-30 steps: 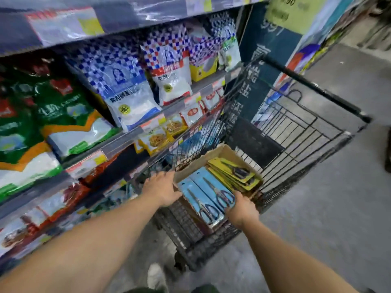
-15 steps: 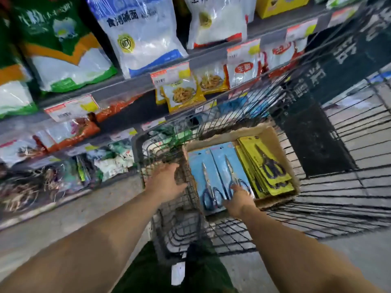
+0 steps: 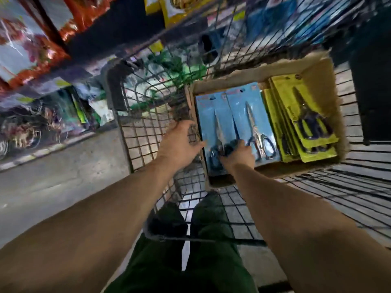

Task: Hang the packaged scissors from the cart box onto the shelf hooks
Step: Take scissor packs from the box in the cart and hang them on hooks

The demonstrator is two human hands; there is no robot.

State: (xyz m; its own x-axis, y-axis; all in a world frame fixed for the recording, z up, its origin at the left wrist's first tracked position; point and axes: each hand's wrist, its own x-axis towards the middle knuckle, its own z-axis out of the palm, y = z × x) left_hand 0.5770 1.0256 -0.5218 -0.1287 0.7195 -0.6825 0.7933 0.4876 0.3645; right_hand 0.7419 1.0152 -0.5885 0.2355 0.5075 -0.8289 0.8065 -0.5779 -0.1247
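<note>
Blue scissors pack [image 3: 213, 123] is gripped by right hand [image 3: 238, 154] at box's [image 3: 326, 66] near-left corner.
Long axis is pointed away; left hand [image 3: 179, 142], open, is rested on the box's left edge.

The camera has tipped down a lot, so the top shelves with the big white and green bags are gone, and green trousers [image 3: 190, 261] now fill the 6 o'clock part. The right hand [image 3: 237, 156] has slid from the near edge of the box [image 3: 330, 115] up onto the left blue scissors pack [image 3: 208, 115], fingers curled over the handles (too blurry to tell if it grips). The left hand [image 3: 179, 142] moved in against the box's 9 o'clock wall.
</note>
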